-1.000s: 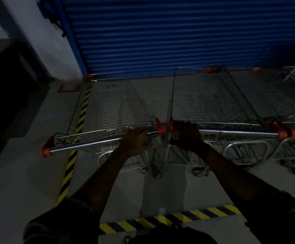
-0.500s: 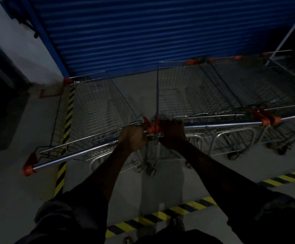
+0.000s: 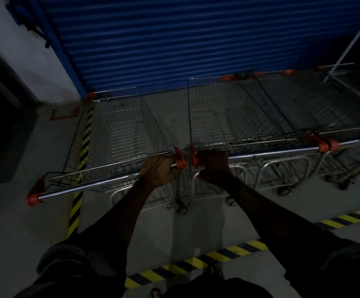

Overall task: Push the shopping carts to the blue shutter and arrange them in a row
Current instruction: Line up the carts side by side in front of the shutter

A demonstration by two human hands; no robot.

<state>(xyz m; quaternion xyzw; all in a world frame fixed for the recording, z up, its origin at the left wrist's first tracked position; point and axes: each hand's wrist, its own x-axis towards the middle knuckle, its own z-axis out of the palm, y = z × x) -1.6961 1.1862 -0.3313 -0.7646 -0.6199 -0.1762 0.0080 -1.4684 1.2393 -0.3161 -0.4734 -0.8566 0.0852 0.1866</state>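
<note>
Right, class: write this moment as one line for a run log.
left hand: grips handle of left cart | right hand: grips handle of neighbouring cart | layout: side by side, facing blue shutter

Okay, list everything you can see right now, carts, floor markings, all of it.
left cart: one, silver wire with orange caps, over the left stripe, nose near the shutter
middle cart: one, same colours, beside it on the right
further carts: at least one, same colours, far right, too dim to count
shutter: one, blue, behind the carts
hazard stripes: two, yellow-black, on the grey floor
left hand: grips the left cart's handle
right hand: grips the middle cart's handle
</note>
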